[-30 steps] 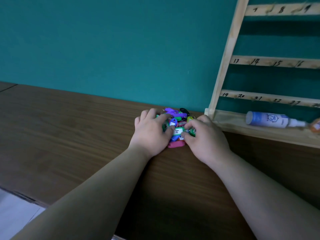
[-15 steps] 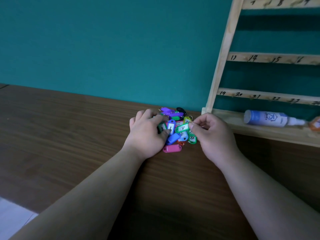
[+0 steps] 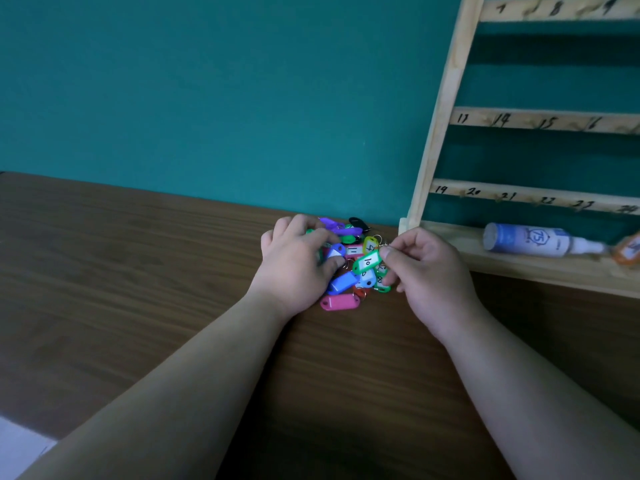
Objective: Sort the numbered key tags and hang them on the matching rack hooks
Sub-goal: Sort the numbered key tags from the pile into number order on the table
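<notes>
Right hand [image 3: 429, 271] pinches green tag 10 [image 3: 367, 262] by its ring end just above the pile [image 3: 341, 301], left hand [image 3: 298, 268] curled over that pile, grip unclear, and tangled rings could drag neighbouring tags up too.

Teal wall [image 3: 214, 98], brown wooden table [image 3: 104, 271]

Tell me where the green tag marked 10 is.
In the head view, the green tag marked 10 is at the right of the tag pile, pinched at its ring end by the right hand, left of the rack.
</notes>
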